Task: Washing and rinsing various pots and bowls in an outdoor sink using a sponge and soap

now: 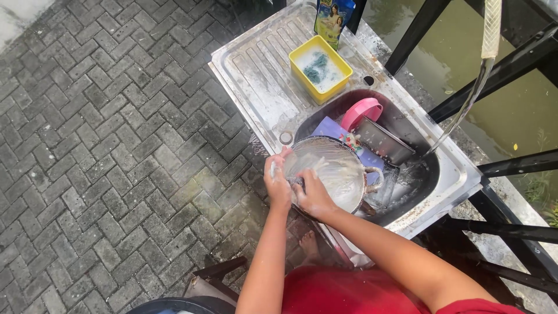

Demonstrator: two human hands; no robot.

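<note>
A soapy metal pot [337,168] with side handles is tilted on its side at the front of a steel sink [447,174]. My left hand [278,181] grips the pot's near rim. Inside the pot, my right hand [311,195] presses against the wall; whatever it holds is hidden. Water streams from a clear hose [491,29] into the sink basin to the right of the pot.
A yellow tub [320,68] of soapy water with a green scrubber sits on the drainboard, a soap pouch [332,17] behind it. A pink lid [360,111], a purple item and a metal tray [383,139] lie in the basin. Brick paving lies left; a black railing and green water right.
</note>
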